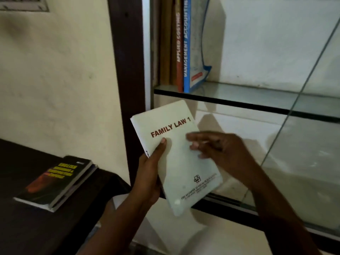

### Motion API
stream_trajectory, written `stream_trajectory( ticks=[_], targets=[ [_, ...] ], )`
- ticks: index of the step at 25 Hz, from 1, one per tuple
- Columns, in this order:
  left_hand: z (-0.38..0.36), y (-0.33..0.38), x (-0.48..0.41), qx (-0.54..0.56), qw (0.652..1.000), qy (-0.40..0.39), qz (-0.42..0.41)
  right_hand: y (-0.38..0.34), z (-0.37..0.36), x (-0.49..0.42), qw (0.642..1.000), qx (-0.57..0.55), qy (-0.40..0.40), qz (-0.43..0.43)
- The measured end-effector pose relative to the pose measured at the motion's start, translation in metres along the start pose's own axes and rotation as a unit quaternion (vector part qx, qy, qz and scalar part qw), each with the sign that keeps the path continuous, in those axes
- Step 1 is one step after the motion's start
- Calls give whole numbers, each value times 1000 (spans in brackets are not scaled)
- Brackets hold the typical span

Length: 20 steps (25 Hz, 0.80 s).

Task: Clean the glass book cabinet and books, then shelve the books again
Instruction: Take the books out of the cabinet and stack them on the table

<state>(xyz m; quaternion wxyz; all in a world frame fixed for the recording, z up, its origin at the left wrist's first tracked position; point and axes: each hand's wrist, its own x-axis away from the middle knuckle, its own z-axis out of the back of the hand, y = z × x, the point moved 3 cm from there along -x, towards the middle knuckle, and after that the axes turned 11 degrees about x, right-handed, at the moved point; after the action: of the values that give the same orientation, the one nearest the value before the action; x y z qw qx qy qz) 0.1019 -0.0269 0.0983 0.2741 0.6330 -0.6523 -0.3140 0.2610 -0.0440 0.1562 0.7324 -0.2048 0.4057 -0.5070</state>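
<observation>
My left hand (150, 173) grips a white book titled "Family Law 1" (176, 159) by its spine edge, thumb on the front cover, in front of the glass book cabinet (239, 103). My right hand (219, 147) is over the book's right side, fingers loosely extended and blurred; no cloth shows in it. Whether the fingers touch the cover I cannot tell. On the cabinet's upper glass shelf (230, 92) stand several books at the far left, among them a red-spined one (179, 52) and a blue "Management Accounting" (186, 48).
A dark table (36, 227) at the left carries a stack of two books, the top one black with yellow lettering (55, 183). The cabinet's dark wooden frame (127, 70) stands beside a cream wall. A sliding glass pane (303, 144) covers the cabinet's right part.
</observation>
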Motion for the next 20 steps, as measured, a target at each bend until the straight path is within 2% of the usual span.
stream_trajectory(
  ticks=[5, 9, 14, 16, 18, 20],
  targets=[
    [0, 67, 11, -32, 995, -14, -88, -59, 28, -46, 986, -53, 142, 66],
    [-4, 95, 10, -53, 986, 15, -160, -72, 25, -104, 969, 18, 242, 45],
    [-17, 112, 3, -37, 981, 24, -187, -63, 12, -169, 974, 6, 224, -19],
    [-18, 114, 0, -34, 981, 27, -190, -55, 10, -171, 976, 39, 210, -31],
    [-19, 115, -3, -30, 981, 28, -191, -53, 19, -161, 968, 70, 240, -29],
    [-20, 116, -5, -31, 981, 31, -190, -54, 34, -148, 961, 51, 272, -26]
  ],
)
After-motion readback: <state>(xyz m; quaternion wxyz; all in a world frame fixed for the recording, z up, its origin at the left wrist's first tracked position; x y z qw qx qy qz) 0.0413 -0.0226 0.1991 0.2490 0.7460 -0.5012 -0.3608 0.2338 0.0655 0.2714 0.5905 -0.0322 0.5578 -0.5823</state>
